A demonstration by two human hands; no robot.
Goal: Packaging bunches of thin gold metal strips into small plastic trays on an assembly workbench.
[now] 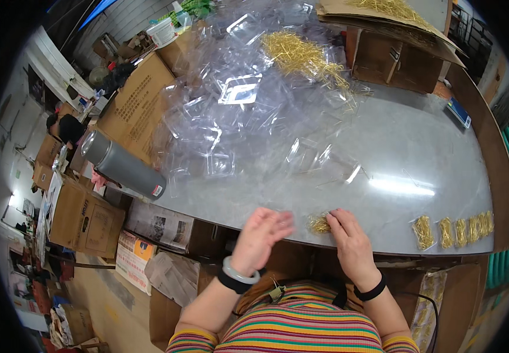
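Observation:
My right hand (353, 246) rests at the table's near edge, its fingers pressed together on the side of a small clear pack of thin gold wire pieces (318, 223). To the left of that pack my left hand (260, 240) is raised and holds nothing that I can see; its fingers look apart, their tips smeared by motion. Off to the right stands a row of several similar filled packs (424, 233) along the near edge. Farther back, a loose heap of gold wire pieces (295, 52) lies on clear plastic packs (207, 112), which spread over the table's far left.
A grey flask (124, 165) leans at the table's left edge beside a cardboard panel (140, 109). An open carton (398, 62) stands at the back right, more gold pieces on top. A small blue box (459, 113) lies near the right cardboard wall (489, 135).

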